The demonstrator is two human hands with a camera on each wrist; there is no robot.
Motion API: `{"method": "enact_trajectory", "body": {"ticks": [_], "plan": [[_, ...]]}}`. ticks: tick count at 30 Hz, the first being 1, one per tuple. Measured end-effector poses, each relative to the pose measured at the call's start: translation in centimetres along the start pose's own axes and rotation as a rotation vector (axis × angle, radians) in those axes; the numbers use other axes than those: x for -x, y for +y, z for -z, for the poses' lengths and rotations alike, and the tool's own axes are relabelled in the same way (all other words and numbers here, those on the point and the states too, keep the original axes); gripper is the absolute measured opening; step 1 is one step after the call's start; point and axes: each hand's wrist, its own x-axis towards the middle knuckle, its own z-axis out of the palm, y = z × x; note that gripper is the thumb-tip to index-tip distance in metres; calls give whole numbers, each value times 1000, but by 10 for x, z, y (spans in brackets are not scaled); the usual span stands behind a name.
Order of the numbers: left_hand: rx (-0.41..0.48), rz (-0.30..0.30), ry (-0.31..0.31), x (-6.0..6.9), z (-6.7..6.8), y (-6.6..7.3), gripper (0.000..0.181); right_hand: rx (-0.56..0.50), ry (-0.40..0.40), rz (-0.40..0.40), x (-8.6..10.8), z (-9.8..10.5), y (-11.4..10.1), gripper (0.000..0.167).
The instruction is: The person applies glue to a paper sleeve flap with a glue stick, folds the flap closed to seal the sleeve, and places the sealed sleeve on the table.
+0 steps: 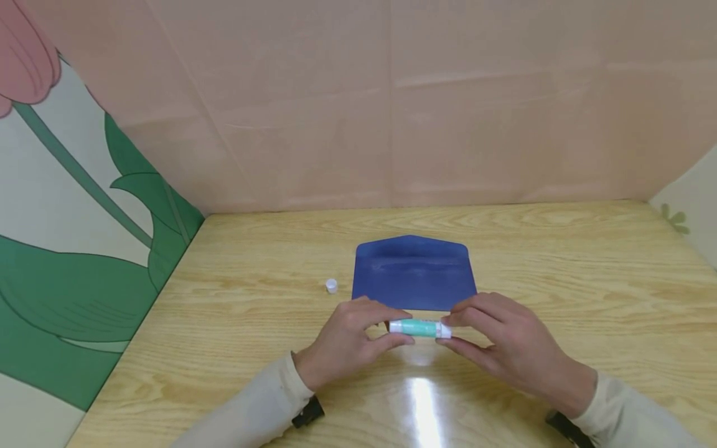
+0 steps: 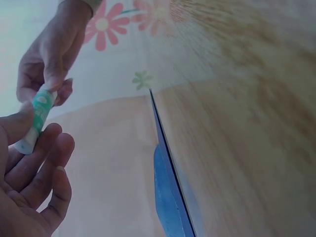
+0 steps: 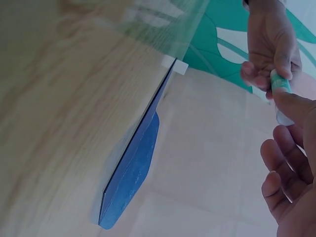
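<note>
Both hands hold a small white and green glue stick level above the wooden table, in front of the blue envelope. My left hand pinches its left end between thumb and fingers. At the other end, my right hand grips the white part the same way. The blue envelope lies with its flap raised toward the back. To its left, a small white cap sits on the table. In the left wrist view the glue stick spans the two hands; in the right wrist view fingers partly cover it.
The wooden table meets a pinkish cloth backdrop at its far edge. A panel with painted green leaves borders the left side, and a pale panel stands at the right.
</note>
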Motion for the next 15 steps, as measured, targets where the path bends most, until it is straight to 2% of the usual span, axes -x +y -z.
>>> {"method": "enact_trajectory", "body": {"ticks": [15], "plan": [[-25,-8,6,0,0,1,23,-48,-42,-48,4,0,1,33]]}}
